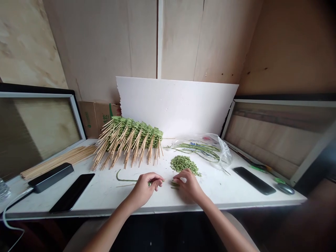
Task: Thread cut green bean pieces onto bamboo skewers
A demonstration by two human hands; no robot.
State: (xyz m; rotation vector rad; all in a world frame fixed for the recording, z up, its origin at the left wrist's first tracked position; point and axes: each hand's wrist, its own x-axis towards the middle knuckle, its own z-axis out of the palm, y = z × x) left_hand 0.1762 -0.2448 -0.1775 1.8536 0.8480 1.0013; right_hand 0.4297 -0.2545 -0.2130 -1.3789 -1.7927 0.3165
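Note:
My left hand (147, 187) is closed around a thin bamboo skewer (125, 186), whose tail sticks out to the left. A bit of green shows between its fingers, and a long green bean (127, 180) runs along the table up to the hand. My right hand (187, 183) pinches at cut bean pieces (175, 184) lying on the table; its fingertips partly hide them. Just behind that hand is a heap of short cut green beans (184, 163).
A large stack of bean-loaded skewers (131, 136) is at the back left, beside loose skewers (63, 159). Long beans lie on a plastic bag (223, 154) at right. Phones (72, 192), a black box (51, 176), scissors (280, 181) and a mouse (286, 189) flank the work area.

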